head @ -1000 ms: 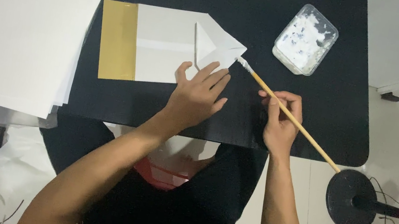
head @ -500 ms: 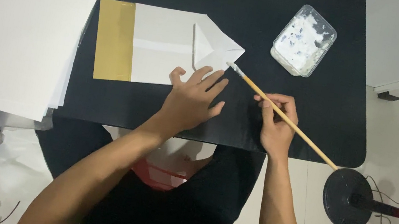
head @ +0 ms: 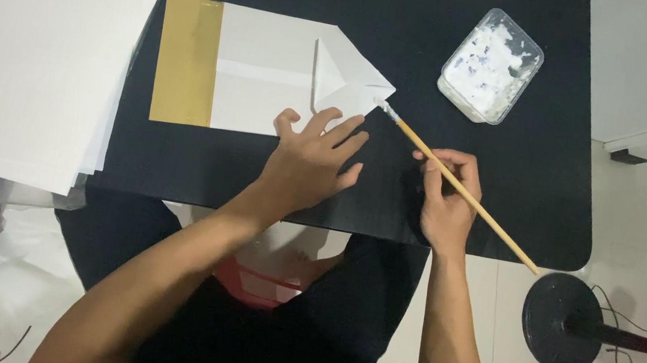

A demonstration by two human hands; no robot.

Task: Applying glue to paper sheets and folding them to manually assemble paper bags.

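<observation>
1. The bristles of the paintbrush (head: 464, 189) are small and pale against the folded white paper (head: 271, 75), so it is hard to see if they touch its pointed right tip or stop just beside it.
2. The left hand (head: 309, 161) covers part of the lower edge of the folded paper; what lies under the palm is hidden. Its fingers are spread wide and press flat on the paper, holding nothing.
3. The right hand (head: 447, 196) is to the right of the folded paper, closed around the wooden handle of the paintbrush near its middle. The handle runs away from the paper, down and to the right.
4. The folded paper lies on the black table (head: 461, 2); it has a gold band (head: 187, 60) at its left end and a triangular fold at its right end.
5. Up and to the right of the folded paper stands a clear plastic tub of white paste (head: 492, 65), well apart from both hands.
6. Left of the folded paper is a stack of large white sheets (head: 29, 41), cut off by the picture edge.
7. Far right of the paper, on the floor, stands a round black stand base (head: 564, 323) with cables.
</observation>
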